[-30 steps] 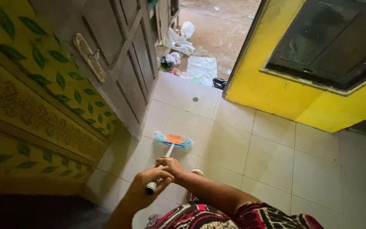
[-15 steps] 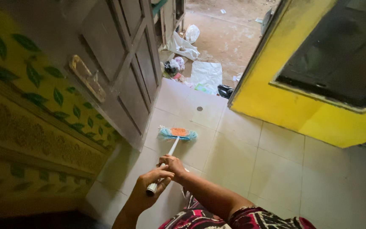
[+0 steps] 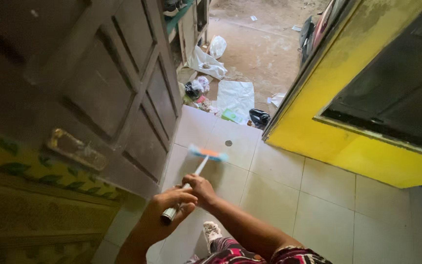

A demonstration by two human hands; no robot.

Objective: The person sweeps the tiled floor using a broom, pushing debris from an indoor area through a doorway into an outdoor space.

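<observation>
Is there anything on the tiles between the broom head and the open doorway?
Only a small dark round spot lies on the white floor tiles ahead of the blue-and-orange broom head; past the threshold lie bags and litter.

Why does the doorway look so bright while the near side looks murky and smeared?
Head view: daylight floods the dirt yard; the dark wooden panelled door is shadowed and motion-blurred; the blue-and-orange broom head is smeared; both hands on its white handle look dim.
</observation>
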